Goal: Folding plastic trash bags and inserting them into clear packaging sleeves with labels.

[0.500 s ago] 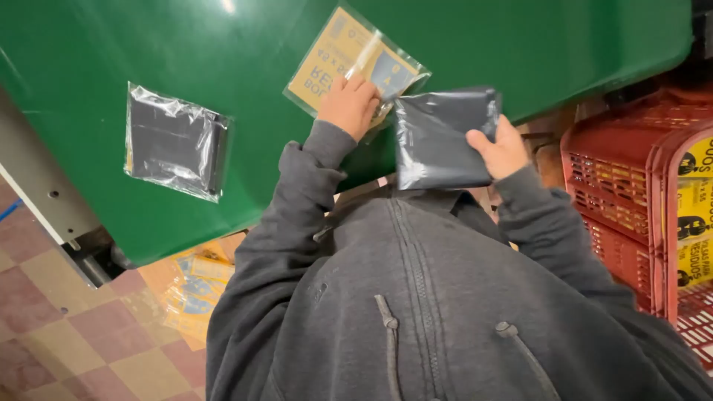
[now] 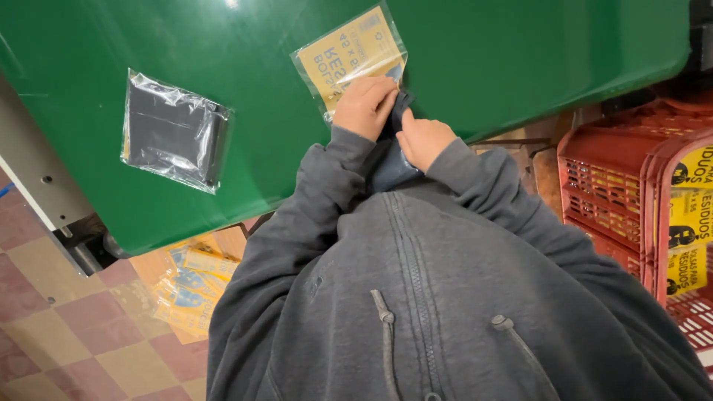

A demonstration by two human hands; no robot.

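Observation:
My left hand rests on the near corner of a clear packet with a yellow printed insert, which lies on the green table. Its fingers also pinch a dark grey folded plastic piece. My right hand grips the same dark piece from the right, at the table's near edge. Both hands touch each other. Most of the dark piece is hidden between my hands and my grey hooded top.
A clear-wrapped dark packet lies on the table's left part. A red plastic crate with yellow-labelled packs stands at the right. Several yellow packets lie on the checkered floor under the table's edge.
The dark piece, held up flat by my right hand, has come down and in between both hands. My left hand has closed on it at the packet's corner.

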